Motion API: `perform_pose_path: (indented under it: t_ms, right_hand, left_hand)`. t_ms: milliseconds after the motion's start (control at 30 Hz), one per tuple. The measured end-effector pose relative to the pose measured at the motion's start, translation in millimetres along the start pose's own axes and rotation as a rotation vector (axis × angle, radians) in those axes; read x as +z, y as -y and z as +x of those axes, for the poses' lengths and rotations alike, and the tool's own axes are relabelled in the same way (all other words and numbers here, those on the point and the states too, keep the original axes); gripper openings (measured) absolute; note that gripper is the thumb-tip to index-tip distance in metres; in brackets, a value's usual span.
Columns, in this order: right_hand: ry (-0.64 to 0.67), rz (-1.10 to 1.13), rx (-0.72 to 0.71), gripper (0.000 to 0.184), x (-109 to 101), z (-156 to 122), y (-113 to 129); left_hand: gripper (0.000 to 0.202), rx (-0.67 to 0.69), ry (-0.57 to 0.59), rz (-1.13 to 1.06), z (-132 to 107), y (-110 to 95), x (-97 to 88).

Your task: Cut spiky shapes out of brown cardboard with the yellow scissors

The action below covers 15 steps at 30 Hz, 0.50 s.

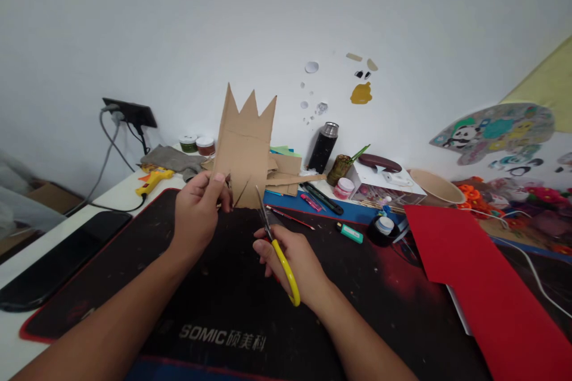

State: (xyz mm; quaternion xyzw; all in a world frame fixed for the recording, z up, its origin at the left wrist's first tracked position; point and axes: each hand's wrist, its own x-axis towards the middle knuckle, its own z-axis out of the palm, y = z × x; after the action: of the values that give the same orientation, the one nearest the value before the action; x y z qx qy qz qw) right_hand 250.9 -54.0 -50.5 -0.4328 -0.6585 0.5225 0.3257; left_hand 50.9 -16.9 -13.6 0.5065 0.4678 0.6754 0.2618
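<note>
Pinching the cardboard (245, 146) above the mat (214, 292), the left hand (196, 208) displays 3 cut points (251, 107) and a lower slit (242, 193), cutting there seemingly unfinished, while the right hand (300, 259) grips yellow-handled scissors (282, 262).

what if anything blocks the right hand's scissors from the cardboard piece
Nothing visible: the scissors in the right hand are at the lower right of the cardboard piece; the left hand holds its left side, away from them.
</note>
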Motion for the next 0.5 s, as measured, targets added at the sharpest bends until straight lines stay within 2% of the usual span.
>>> perform_pose_path:
  t_ms: [200,367,500]
  right_hand:
    - [-0.006,-0.015,-0.006,0.042,-0.7,1.3,0.1]
    - [-0.004,-0.021,-0.004,0.042,-0.1,1.0,1.3]
    - [0.004,-0.023,0.003,0.040,-0.5,0.8,3.5]
  left_hand:
    - [0.038,-0.020,0.004,-0.015,-0.6,-1.1,1.5]
    - [0.032,-0.012,0.007,-0.015,-0.1,5.1,-0.2]
    - [0.036,-0.001,0.008,-0.011,0.6,7.8,-1.6]
